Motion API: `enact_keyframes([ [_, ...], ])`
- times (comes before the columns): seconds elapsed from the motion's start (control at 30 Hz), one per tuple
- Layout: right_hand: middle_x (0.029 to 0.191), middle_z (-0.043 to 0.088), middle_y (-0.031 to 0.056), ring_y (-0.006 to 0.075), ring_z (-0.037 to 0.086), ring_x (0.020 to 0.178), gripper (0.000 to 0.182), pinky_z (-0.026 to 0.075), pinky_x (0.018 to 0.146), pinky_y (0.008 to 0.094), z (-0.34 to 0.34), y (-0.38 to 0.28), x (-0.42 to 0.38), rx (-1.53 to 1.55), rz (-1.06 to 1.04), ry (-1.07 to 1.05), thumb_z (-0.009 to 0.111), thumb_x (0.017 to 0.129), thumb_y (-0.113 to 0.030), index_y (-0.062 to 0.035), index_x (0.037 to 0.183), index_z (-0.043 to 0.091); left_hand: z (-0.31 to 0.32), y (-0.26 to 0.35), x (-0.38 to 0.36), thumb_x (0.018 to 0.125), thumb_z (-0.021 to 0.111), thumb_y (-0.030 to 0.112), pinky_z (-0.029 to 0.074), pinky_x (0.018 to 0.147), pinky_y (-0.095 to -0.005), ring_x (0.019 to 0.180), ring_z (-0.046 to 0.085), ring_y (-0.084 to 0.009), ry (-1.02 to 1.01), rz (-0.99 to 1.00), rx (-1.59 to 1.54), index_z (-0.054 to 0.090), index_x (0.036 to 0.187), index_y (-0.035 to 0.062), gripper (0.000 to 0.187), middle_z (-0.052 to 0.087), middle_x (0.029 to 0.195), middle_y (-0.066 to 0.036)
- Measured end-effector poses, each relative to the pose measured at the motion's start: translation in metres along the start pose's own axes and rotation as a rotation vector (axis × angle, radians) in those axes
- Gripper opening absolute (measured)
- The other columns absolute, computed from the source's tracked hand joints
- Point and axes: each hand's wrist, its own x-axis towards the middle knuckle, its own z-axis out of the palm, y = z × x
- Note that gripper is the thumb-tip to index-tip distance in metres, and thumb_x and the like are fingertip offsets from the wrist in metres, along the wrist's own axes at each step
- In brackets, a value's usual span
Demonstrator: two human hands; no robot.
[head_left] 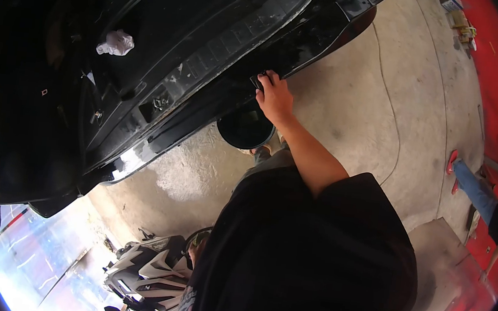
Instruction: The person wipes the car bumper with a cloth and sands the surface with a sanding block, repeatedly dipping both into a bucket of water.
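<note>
Right hand (275, 100) clamped on black block (256, 82), left hand (194, 252) grip impossible to tell, crumpled wad (116, 43) inside black trunk (158, 33)

Fisheye curve, black corners, glare lower left, bright floor (349, 129), dim upper left

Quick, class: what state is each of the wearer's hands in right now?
Right hand: closed on a small black block.
Left hand: mostly hidden; grip cannot be told.

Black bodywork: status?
Right hand gripping small dark item at black bodywork edge. Left hand low, mostly hidden. Round black object nearby, not visibly blocking.
</note>
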Motion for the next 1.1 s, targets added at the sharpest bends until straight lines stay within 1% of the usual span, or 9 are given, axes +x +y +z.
enact_keyframes([
  [0.1,0.136,0.060,0.0057,0.0349,0.064,0.104,0.042,0.062,0.081,0.0466,-0.006,0.010,0.025,-0.027,-0.061,0.069,0.076,0.087,-0.018,-0.0190,0.127,0.062,0.000,0.000,0.000,0.082,0.082,0.028,0.057,0.084,-0.0390,0.092,0.073,-0.0253,0.000,0.003,0.003,0.071,0.116,-0.0023,0.047,0.077,0.103,-0.014],
  [0.2,0.134,0.061,0.0057,0.0350,0.064,0.105,0.041,0.062,0.082,0.0466,-0.009,0.010,0.058,-0.063,0.038,0.095,0.075,0.088,-0.018,-0.0183,0.127,0.062,-0.003,-0.001,-0.002,0.082,0.082,0.028,0.057,0.084,-0.0391,0.093,0.073,-0.0254,0.004,0.007,0.012,0.071,0.116,-0.0023,0.048,0.077,0.103,-0.014],
  [0.43,0.135,0.058,0.0050,0.0350,0.064,0.104,0.044,0.062,0.081,0.0459,0.002,-0.003,0.011,-0.035,-0.027,0.052,0.079,0.084,-0.019,-0.0194,0.125,0.062,0.002,-0.004,-0.004,0.082,0.082,0.029,0.057,0.084,-0.0393,0.093,0.074,-0.0257,0.005,0.006,0.004,0.071,0.116,-0.0023,0.048,0.077,0.103,-0.015],
  [0.63,0.134,0.060,0.0057,0.0352,0.064,0.105,0.042,0.061,0.082,0.0470,-0.006,0.002,0.058,-0.086,0.005,0.094,0.076,0.087,-0.019,-0.0183,0.127,0.063,0.001,-0.006,-0.008,0.081,0.082,0.029,0.057,0.084,-0.0394,0.093,0.074,-0.0259,0.007,0.006,0.008,0.071,0.117,-0.0023,0.048,0.077,0.104,-0.015],
  [0.73,0.133,0.060,0.0059,0.0358,0.064,0.104,0.042,0.061,0.081,0.0472,0.005,-0.005,0.040,-0.047,0.002,0.136,0.076,0.086,-0.018,-0.0179,0.126,0.063,0.000,-0.004,-0.009,0.081,0.082,0.029,0.057,0.084,-0.0395,0.093,0.074,-0.0260,0.007,0.009,0.011,0.071,0.117,-0.0023,0.049,0.077,0.104,-0.015],
  [0.8,0.132,0.060,0.0084,0.0359,0.064,0.103,0.044,0.062,0.078,0.0464,0.004,-0.011,0.015,-0.026,-0.081,0.009,0.077,0.084,-0.016,-0.0175,0.126,0.063,0.002,-0.005,-0.009,0.081,0.082,0.029,0.057,0.084,-0.0395,0.093,0.074,-0.0261,0.012,0.007,0.003,0.071,0.117,-0.0023,0.049,0.077,0.104,-0.015],
  [0.87,0.133,0.061,0.0086,0.0362,0.064,0.105,0.046,0.060,0.082,0.0477,-0.004,-0.011,-0.005,0.018,-0.111,-0.053,0.077,0.084,-0.016,-0.0167,0.129,0.062,0.004,-0.004,-0.009,0.081,0.082,0.029,0.057,0.084,-0.0396,0.093,0.074,-0.0262,0.009,0.004,-0.004,0.071,0.117,-0.0023,0.049,0.077,0.104,-0.015],
  [0.97,0.133,0.061,0.0114,0.0401,0.063,0.110,0.045,0.054,0.094,0.0503,-0.024,0.012,-0.014,0.064,0.095,0.143,0.076,0.087,-0.015,-0.0133,0.130,0.062,0.006,-0.005,-0.010,0.081,0.083,0.029,0.057,0.084,-0.0396,0.093,0.074,-0.0263,0.013,-0.003,-0.011,0.071,0.117,-0.0023,0.049,0.077,0.104,-0.015],
  [1.1,0.136,0.061,0.0135,0.0417,0.061,0.112,0.045,0.052,0.097,0.0506,-0.049,0.053,-0.003,-0.025,0.168,0.232,0.075,0.090,-0.015,-0.0113,0.133,0.060,0.005,-0.004,-0.008,0.081,0.083,0.029,0.057,0.084,-0.0397,0.093,0.074,-0.0264,0.004,-0.003,0.003,0.071,0.117,-0.0023,0.049,0.077,0.104,-0.015],
])
